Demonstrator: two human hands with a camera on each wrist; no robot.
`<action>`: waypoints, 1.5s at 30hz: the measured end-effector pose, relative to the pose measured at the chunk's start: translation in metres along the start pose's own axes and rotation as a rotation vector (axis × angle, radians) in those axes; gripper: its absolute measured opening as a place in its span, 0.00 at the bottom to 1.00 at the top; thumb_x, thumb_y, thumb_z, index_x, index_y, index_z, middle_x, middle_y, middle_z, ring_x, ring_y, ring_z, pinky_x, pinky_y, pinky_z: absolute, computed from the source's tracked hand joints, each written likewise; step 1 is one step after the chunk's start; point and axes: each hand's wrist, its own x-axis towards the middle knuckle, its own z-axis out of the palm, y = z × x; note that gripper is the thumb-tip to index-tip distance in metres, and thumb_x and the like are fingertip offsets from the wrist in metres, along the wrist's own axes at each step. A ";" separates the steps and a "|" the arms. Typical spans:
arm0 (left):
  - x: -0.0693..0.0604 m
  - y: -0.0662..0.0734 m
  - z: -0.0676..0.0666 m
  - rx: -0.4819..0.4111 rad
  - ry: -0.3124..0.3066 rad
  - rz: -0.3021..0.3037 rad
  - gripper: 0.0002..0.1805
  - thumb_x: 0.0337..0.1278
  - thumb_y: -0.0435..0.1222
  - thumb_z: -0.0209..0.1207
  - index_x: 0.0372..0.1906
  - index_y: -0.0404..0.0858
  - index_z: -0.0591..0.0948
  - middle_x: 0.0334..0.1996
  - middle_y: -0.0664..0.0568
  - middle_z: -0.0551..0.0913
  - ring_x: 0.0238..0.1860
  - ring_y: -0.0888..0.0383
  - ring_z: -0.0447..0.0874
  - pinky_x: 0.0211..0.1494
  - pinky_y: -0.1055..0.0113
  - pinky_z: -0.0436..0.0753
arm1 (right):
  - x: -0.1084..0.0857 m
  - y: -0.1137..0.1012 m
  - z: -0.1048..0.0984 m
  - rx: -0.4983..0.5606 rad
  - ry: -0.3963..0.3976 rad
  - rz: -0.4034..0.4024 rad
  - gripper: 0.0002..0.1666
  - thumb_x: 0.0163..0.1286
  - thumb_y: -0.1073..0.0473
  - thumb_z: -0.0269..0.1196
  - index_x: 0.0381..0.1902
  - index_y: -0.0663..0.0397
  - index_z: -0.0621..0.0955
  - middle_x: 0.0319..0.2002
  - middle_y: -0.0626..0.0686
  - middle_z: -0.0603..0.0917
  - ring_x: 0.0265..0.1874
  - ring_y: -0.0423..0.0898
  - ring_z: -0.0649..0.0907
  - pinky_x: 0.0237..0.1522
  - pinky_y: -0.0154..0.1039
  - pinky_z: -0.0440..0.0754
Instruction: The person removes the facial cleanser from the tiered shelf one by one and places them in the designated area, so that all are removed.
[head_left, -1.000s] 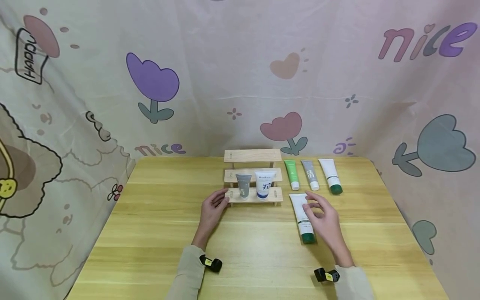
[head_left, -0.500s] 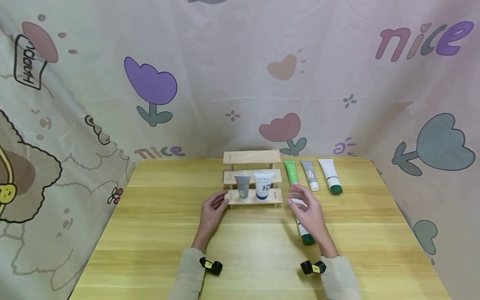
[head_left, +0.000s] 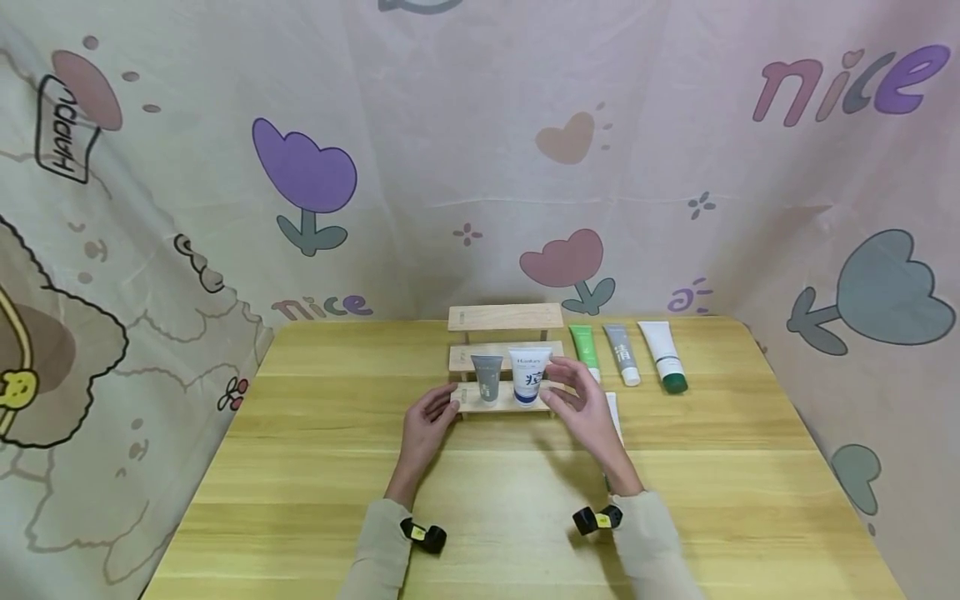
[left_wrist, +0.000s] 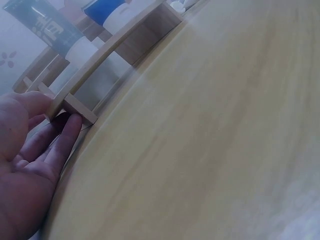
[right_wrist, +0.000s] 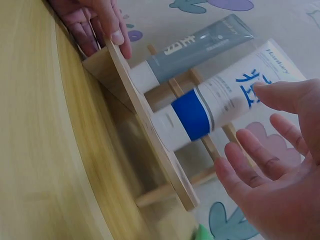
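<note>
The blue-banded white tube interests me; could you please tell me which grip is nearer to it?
Right. The right grip is beside the white tube, contact unclear; the left grip holds the left end of the wooden stand, beyond the gray tube.

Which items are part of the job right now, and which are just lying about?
Likely in the job:
wooden stand, gripped by left hand
standing white-and-blue tube, right hand close against it
standing grey tube

Lying about, maybe for later:
green tube
lying grey tube
rear white tube
front white tube, mostly hidden
</note>
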 end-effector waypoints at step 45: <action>-0.007 0.033 0.001 0.000 -0.026 -0.026 0.18 0.70 0.27 0.61 0.61 0.26 0.80 0.60 0.37 0.82 0.60 0.43 0.82 0.58 0.72 0.82 | 0.008 0.018 0.019 -0.022 -0.001 0.059 0.28 0.74 0.65 0.64 0.69 0.57 0.72 0.60 0.63 0.82 0.59 0.59 0.81 0.67 0.55 0.75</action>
